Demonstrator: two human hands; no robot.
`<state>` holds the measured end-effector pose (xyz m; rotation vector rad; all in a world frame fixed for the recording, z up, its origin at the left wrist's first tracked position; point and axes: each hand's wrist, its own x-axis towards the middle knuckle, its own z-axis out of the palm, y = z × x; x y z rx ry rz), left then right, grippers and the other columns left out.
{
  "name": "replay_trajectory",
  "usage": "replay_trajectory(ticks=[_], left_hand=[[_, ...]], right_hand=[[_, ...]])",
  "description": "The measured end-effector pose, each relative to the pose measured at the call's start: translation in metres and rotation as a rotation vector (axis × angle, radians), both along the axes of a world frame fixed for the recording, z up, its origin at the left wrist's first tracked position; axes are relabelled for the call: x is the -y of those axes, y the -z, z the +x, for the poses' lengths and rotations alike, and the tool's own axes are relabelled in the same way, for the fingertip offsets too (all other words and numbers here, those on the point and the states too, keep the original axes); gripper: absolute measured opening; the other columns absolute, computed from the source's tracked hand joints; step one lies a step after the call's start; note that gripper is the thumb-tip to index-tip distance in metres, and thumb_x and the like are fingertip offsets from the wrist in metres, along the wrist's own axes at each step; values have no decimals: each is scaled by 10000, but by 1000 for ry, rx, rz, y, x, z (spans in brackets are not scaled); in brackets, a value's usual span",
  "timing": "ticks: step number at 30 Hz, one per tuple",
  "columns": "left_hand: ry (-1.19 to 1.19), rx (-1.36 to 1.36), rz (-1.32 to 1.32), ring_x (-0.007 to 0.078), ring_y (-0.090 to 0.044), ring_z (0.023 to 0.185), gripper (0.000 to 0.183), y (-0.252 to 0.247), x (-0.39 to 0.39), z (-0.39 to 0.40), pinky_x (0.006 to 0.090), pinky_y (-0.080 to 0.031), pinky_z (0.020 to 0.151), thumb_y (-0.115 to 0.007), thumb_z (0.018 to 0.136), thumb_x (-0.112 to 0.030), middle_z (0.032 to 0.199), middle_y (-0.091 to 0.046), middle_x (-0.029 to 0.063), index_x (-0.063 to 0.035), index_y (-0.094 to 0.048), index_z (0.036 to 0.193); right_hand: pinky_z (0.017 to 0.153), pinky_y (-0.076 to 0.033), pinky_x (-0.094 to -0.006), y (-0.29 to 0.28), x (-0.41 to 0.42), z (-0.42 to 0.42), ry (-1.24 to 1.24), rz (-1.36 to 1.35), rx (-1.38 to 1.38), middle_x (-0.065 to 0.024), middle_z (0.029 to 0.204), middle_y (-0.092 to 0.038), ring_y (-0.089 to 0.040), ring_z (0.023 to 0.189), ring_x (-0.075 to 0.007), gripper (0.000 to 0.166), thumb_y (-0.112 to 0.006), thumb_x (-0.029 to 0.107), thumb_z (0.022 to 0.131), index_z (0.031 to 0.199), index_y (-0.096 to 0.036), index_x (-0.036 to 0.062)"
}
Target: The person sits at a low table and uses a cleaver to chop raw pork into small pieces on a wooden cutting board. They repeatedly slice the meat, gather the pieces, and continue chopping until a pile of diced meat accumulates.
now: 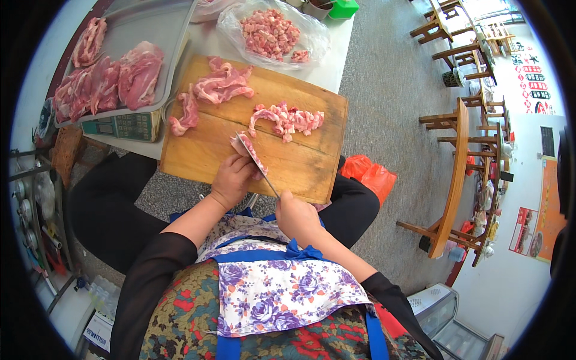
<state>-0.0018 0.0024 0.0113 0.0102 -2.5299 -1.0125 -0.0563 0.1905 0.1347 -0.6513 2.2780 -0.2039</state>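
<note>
My right hand (298, 215) grips the handle of a kitchen knife (265, 174), whose blade points up and to the left. Against the blade's left side, my left hand (235, 179) holds down a strip of raw meat (242, 143). Thin pieces of meat show along the blade's right side. All this rests on a wooden cutting board (216, 162). Farther up the board lie a pile of diced meat (288, 121), a large raw piece (225, 83) and a narrower strip (185, 113). My fingers partly hide the meat under the blade.
Left of the board, a plastic tray (135, 27) with large meat cuts (140, 74) sits on a digital scale (119, 126). A clear plastic bag (315, 40) of diced meat (270, 33) lies beyond the board. Red plastic bags (371, 175) are beside my right knee; wooden benches (452, 180) stand farther right.
</note>
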Motion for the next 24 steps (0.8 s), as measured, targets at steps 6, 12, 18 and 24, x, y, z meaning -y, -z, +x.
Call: replay_trajectory(ticks=[6, 12, 18, 24], left_hand=[[43, 26, 9, 336, -607, 1034, 264, 1, -1, 0, 423, -520, 899, -651, 778, -45, 1095, -671, 101, -71, -695, 1037], [34, -16, -7, 377, -608, 1026, 300, 0, -3, 2, 450, -500, 909, -695, 794, -40, 1105, -674, 143, -55, -692, 1093], [-17, 45, 4, 385, -598, 1010, 201, -4, 3, -4, 451, -488, 909, -701, 820, -41, 1088, -668, 146, -58, -682, 1019], [-53, 47, 21, 392, -570, 1089, 299, 0, 7, -4, 465, -452, 996, -754, 799, -67, 1125, -644, 136, -68, -625, 1069]], right_hand=[[648, -558, -521, 30, 36, -11, 4, -177, -153, -235, 784, -706, -699, 697, -420, 191, -549, 110, 920, 1077, -549, 1], [696, -562, -543, 43, 48, -15, 40, -231, -150, -249, 797, -706, -710, 755, -439, 194, -546, 192, 969, 1042, -521, 14], [702, -560, -540, 37, 23, -21, -14, -237, -160, -251, 823, -711, -716, 790, -432, 160, -574, 159, 943, 1020, -553, 20], [726, -557, -517, 5, -69, 1, -89, -22, -163, -230, 818, -707, -702, 779, -436, 173, -589, 187, 944, 964, -562, 18]])
